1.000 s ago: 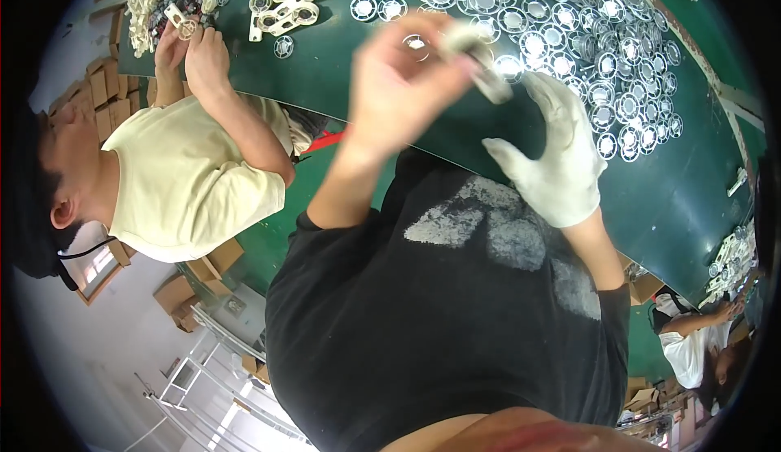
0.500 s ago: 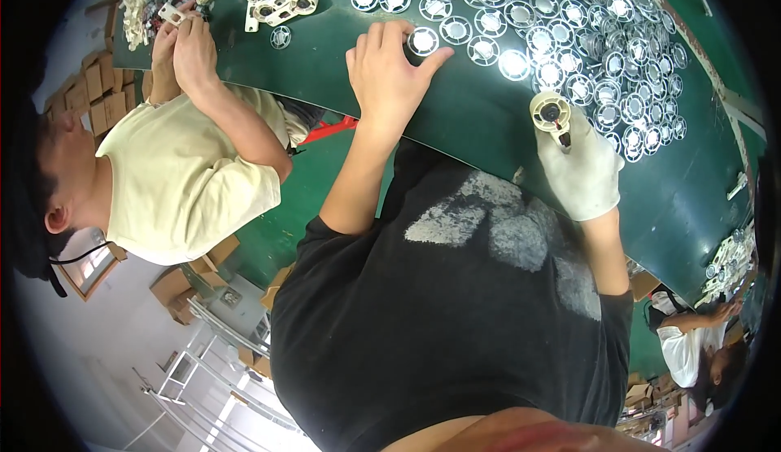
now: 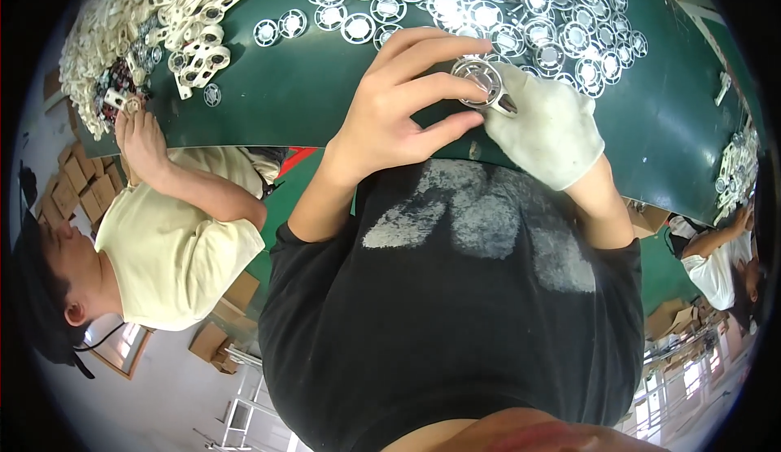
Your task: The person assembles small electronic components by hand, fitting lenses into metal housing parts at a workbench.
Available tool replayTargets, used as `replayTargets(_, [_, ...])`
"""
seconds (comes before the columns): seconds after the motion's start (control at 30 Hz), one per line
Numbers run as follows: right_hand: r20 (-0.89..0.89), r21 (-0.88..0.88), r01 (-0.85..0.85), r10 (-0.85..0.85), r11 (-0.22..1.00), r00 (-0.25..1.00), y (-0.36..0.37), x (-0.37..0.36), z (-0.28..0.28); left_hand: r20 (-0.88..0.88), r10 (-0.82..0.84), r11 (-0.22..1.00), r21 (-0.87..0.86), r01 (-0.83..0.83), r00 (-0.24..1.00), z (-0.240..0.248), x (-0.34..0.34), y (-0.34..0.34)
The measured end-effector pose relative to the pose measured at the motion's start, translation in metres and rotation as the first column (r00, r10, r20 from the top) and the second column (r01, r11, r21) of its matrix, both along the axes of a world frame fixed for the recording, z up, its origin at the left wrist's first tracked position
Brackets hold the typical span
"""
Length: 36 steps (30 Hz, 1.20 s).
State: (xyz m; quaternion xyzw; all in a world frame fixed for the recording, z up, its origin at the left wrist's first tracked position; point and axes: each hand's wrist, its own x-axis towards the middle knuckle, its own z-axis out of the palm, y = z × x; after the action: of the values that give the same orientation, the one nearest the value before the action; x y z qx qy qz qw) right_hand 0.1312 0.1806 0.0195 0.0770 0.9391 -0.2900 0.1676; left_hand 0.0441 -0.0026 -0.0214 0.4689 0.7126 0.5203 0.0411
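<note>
My right hand (image 3: 547, 126), in a white glove, grips a small cream plastic housing (image 3: 506, 107) with a round end. Over that round end lies a silver spoked disc (image 3: 478, 80). My bare left hand (image 3: 399, 110) comes in from the left, its thumb and index finger pressed against the disc's edge. Whether the disc is seated in the housing cannot be seen. The gloved fingers hide much of the housing's lower part. Beyond my hands, many loose discs of the same kind (image 3: 358, 28) spread over the green tabletop (image 3: 277, 110).
Cream plastic housings (image 3: 199, 53) are heaped at the far left. A co-worker in a pale yellow shirt (image 3: 179, 257) handles a white part at the left table edge. Another person in white (image 3: 712, 277) works at the far right, near a smaller pile of parts (image 3: 736, 167).
My left hand has lifted a disc off the table and moved right to the housing. The right hand has moved slightly left and up, and the view has shifted.
</note>
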Motion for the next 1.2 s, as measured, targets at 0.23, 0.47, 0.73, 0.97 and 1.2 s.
replayTargets(0.23, [-0.091, 0.011, 0.018, -0.017, 1.0, 0.996, 0.004, 0.009, -0.006, 0.03, -0.1, 0.994, 0.05, 0.098, 0.995, -0.014, -0.002, 0.004])
replayTargets(0.47, [-0.091, 0.034, 0.019, -0.016, 0.999, 0.996, 0.007, 0.011, -0.007, 0.109, -0.123, 0.992, 0.043, 0.119, 0.986, -0.016, 0.003, 0.007])
replayTargets(0.73, [0.12, -0.555, 0.081, -0.016, 0.828, 0.993, 0.021, 0.007, -0.006, -0.062, -0.173, 0.977, 0.116, 0.179, 0.983, -0.006, 0.005, 0.01])
replayTargets(0.97, [0.11, -0.634, 0.165, -0.123, 0.756, 0.986, 0.012, 0.013, -0.016, 0.201, -0.276, 0.96, 0.109, 0.258, 0.94, -0.004, -0.003, 0.013])
replayTargets(1.2, [-0.261, -0.185, -0.053, 0.003, 0.981, 0.965, 0.013, 0.032, -0.032, 0.612, -0.272, 0.953, 0.276, 0.122, 0.743, -0.007, 0.018, 0.026])
